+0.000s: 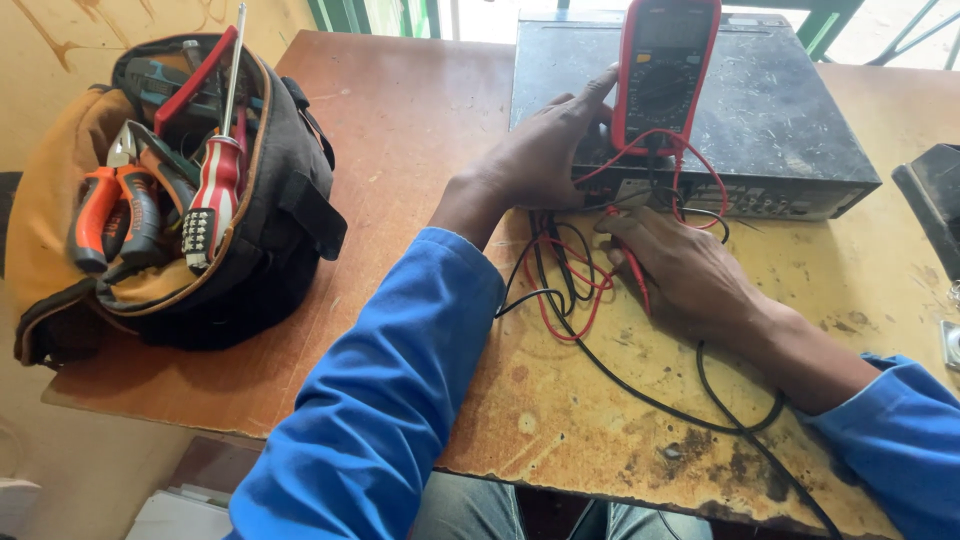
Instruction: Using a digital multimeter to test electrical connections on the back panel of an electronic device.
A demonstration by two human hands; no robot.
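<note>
My left hand lies spread on the near corner of the black metal unit, fingers loosely extended, the forefinger reaching up to touch the left edge of the red multimeter that stands on the unit's lid. It grips nothing; it only rests there and steadies. My right hand is lower, palm down on the table just in front of the unit's front panel, fingers drawn together around a red probe whose lead runs out beneath the palm. I cannot see the probe tip against the panel; the fingers hide it.

Between my two hands the red and black test leads lie in loose loops on the table, coming down from the base of the meter. A thicker black cable runs from under my right wrist toward the near right edge. Both my forearms are in blue sleeves.

The table is a worn board, reddish brown on the left, yellowed and stained with dark blotches near its front edge. On its left end sits an open black and tan tool bag, well apart from the hands, with orange-handled pliers and a red-and-white screwdriver sticking out of it. Past the far edge I see green metal bars and bright daylight; a dark object cuts in at the right edge.
</note>
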